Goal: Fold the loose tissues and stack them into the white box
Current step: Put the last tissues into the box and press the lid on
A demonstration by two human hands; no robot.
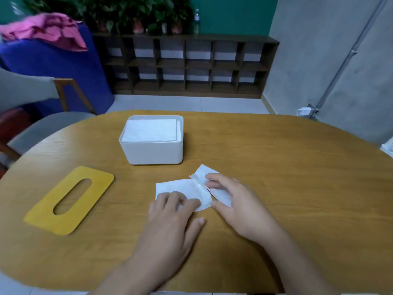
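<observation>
The white box (152, 145) stands open on the wooden desk (287, 167), filled almost to its rim with a stack of folded tissues (151, 130). Its yellow slotted lid (69, 200) lies flat, well apart to the left. Nearer the desk's front edge, a loose tissue (180, 188) lies partly folded. The left hand (170, 222) presses it flat with fingers spread, hiding its near corner. The right hand (236, 203) pinches the tissue's right flap between thumb and fingers, covering much of that side.
</observation>
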